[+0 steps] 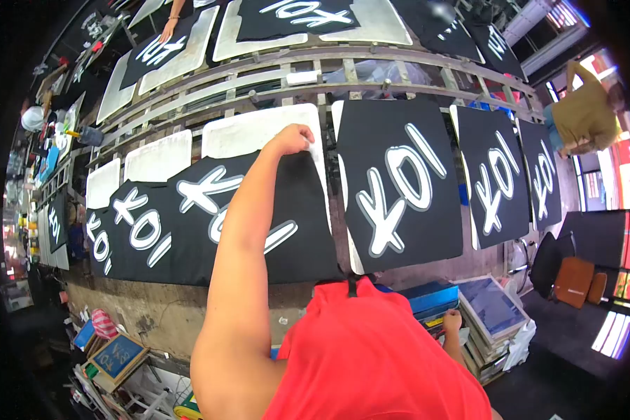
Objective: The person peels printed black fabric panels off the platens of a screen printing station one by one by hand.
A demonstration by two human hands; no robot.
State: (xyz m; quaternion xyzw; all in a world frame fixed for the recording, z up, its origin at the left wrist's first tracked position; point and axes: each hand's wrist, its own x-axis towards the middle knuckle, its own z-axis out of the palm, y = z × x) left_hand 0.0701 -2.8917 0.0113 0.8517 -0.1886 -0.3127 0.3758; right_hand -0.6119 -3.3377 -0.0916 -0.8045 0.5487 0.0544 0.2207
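My left hand (294,138) reaches far over the printing table, its fingers pinched at the upper corner of a black fabric panel (302,203). This panel bears white "KOI" lettering, partly hidden behind my forearm, and lies on a white board (259,129) that shows beyond its upper edge. Low on the right, my right hand (453,320) is closed beside a blue box (430,299); whatever it may hold is too small to make out. Just right of my left hand lies another black "KOI" panel (427,217).
More printed panels (497,178) lie along the table on both sides. Metal rails (259,94) run behind, with a second row of boards beyond. Stacked framed screens (493,311) stand at lower right. Another person (584,112) is at far right; someone's hand (169,29) touches a panel at top left.
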